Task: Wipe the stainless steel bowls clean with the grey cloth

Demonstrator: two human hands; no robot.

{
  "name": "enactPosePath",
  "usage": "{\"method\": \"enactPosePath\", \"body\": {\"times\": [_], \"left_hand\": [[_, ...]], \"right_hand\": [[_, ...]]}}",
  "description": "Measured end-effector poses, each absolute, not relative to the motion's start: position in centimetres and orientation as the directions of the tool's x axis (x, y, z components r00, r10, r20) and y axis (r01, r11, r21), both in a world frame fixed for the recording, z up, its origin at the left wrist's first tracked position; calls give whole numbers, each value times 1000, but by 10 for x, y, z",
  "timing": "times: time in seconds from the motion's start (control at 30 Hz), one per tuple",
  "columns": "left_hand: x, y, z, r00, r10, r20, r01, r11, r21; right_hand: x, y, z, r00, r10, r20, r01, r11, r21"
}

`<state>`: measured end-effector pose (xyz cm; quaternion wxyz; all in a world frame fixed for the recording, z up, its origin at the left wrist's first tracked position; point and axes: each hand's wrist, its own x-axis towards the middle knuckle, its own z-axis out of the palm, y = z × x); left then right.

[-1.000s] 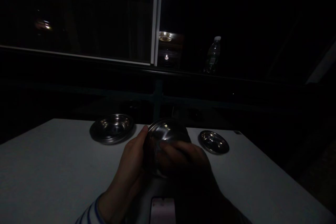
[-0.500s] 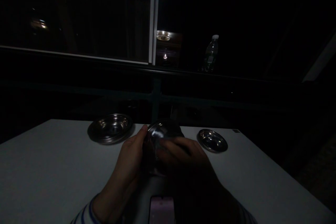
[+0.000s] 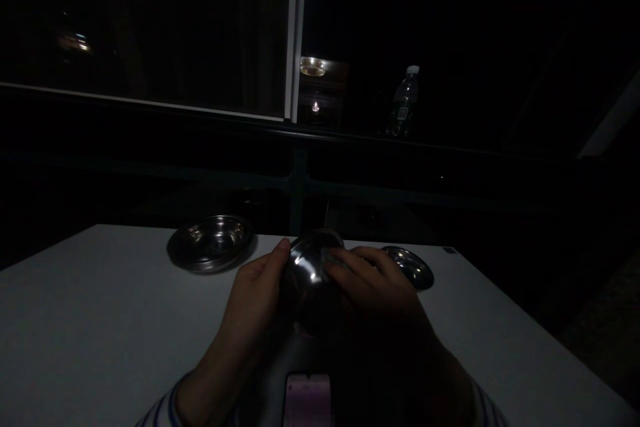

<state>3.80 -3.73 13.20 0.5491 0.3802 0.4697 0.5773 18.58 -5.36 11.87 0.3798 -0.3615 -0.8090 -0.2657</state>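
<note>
Held bowl: we have a shiny metal bowl (image 3: pixel 310 280) between our two hands, over the middle of the white table (image 3: pixel 125 320), tilted, with bright glints on the surface facing us. Its lower part sinks into shadow, so we cannot tell whether it touches the tabletop.
Left hand: our left hand (image 3: pixel 257 293) grips the bowl's left side, the thumb laid along the edge and pointing up; the other fingers are mostly hidden, and we cannot tell how they sit.
Right hand: our right hand (image 3: pixel 380 280) reaches over the bowl from the right, fingers bent and close together, tips at its surface. A small greyish patch (image 3: pixel 327 257) shows at the fingertips; it is too dark for us to name or to say whether it is pinched.
Sleeves: we see blue-and-white stripes at both wrists.
Phone: a phone (image 3: pixel 307 400) with a dim pinkish screen lies near us, below the bowl.
Stack: several nested metal dishes (image 3: pixel 210 243) stand on the table to the left of our left hand.
Single dish: one metal dish (image 3: pixel 413 268) rests to the right, partly covered by our right hand.
Background: beyond the table we see a clear bottle (image 3: pixel 404 103) with a white cap, upright near a pale window frame (image 3: pixel 294 33).
</note>
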Motion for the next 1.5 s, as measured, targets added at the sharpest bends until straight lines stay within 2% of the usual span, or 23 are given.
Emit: {"method": "enactPosePath", "body": {"times": [0.1,0.2,0.4,0.63,0.8,1.0,1.23,1.5], "left_hand": [[37,-37,132,-107,993,-48,-262,18,965],[36,-37,132,-124,992,-39,-241,8,971],[37,-39,135,-123,991,-56,-251,24,968],[34,-37,133,-103,994,-32,-245,6,969],[32,-35,133,-140,989,-46,-229,13,973],[34,-36,130,-71,997,3,-232,-19,973],[29,-37,134,-121,992,30,-174,-51,984],[37,-39,132,-16,1000,26,-204,-29,978]], "right_hand": [[177,-56,115,-508,340,791,757,615,222],[174,-57,113,-521,334,786,739,637,219],[196,-47,118,-399,378,835,780,619,93],[178,-56,115,-470,318,823,744,645,175],[201,-43,120,-391,371,842,722,691,31],[187,-52,118,-460,342,820,714,691,112],[208,-40,123,-392,393,832,706,708,-2],[180,-53,114,-516,302,802,676,718,164]]}}
